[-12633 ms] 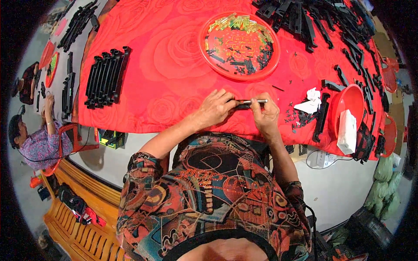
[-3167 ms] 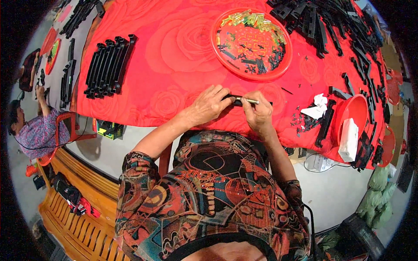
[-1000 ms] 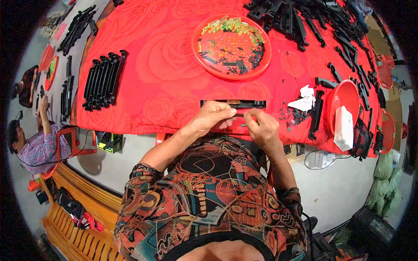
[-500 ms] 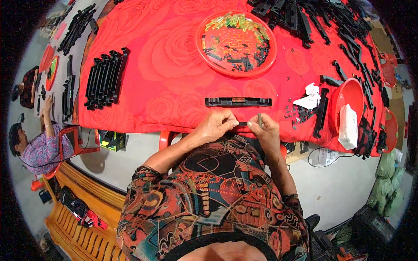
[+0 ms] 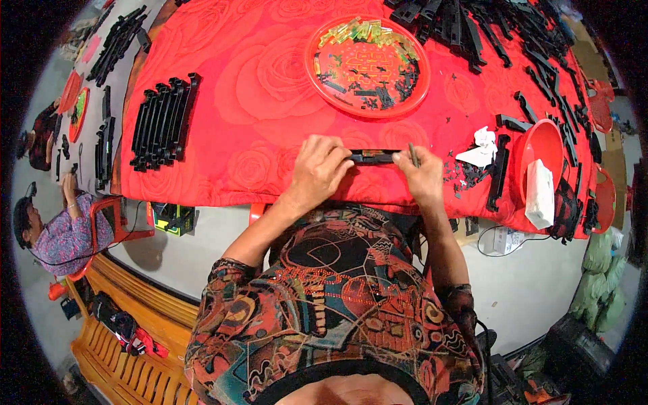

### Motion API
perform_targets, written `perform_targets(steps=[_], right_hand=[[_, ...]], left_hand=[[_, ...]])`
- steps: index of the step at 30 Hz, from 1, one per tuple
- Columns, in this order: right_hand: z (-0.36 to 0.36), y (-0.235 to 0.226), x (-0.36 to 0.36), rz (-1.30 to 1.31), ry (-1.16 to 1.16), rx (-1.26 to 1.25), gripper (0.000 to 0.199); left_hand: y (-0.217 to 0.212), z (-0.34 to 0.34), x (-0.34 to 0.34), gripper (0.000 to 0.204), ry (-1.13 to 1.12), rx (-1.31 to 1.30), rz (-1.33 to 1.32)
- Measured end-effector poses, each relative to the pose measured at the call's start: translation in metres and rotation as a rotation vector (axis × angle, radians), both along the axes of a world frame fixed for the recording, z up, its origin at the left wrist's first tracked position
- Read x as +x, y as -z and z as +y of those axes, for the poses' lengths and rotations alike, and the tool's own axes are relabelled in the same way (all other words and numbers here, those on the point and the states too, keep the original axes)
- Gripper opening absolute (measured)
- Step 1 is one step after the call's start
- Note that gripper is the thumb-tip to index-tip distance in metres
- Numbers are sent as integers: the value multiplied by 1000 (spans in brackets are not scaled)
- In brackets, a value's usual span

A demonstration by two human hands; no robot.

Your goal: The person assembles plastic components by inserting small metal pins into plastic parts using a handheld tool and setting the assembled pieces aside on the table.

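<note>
A long black plastic bar (image 5: 374,156) lies on the red tablecloth in front of me, with an orange-brown patch near its middle. My left hand (image 5: 320,167) is closed at its left end, fingers bent over it and covering that end. At the bar's right end, my right hand (image 5: 422,177) grips a slim grey-green tool (image 5: 413,155) that points upward, with its fingertips against the bar. A small black piece seems to lie along the bar between my fingers, too small to make out well.
A round red tray (image 5: 368,111) with yellowish clear pieces and small black parts stands beyond. Several black bars (image 5: 162,125) lie at left. To the right are crumpled white tissue (image 5: 480,148), a red basket (image 5: 540,145) and a white pack (image 5: 539,192). A co-worker (image 5: 57,229) sits far left.
Both hands have moved forward from the table's near edge to the black bar, carrying the small black piece there. The tool has stayed in my right hand.
</note>
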State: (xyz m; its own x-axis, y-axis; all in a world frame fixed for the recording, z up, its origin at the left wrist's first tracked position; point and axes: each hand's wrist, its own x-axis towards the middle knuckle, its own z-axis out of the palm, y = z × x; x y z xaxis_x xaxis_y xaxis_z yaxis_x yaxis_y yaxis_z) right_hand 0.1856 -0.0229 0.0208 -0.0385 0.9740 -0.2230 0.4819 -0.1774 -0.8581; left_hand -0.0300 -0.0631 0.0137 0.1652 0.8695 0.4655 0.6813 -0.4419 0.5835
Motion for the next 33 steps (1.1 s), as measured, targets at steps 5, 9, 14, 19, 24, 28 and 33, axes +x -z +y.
perform_targets(steps=[5,9,14,19,24,28,33], right_hand=[[11,4,-15,-191,-90,85,21],[11,10,-16,-256,-108,55,33],[12,-1,-24,-326,-108,-15,34],[11,3,-25,-329,-99,-7,33],[9,3,-32,-468,-121,87,30],[8,11,-30,-467,-132,148,31],[6,12,-30,-487,-127,171,30]], left_hand=[[13,6,-4,26,102,75,169],[27,6,1,23,124,16,207],[32,10,1,19,122,-34,221],[31,10,2,18,124,-54,218],[31,10,2,17,97,-41,204],[37,11,0,18,118,-1,196],[26,8,3,27,142,71,299]])
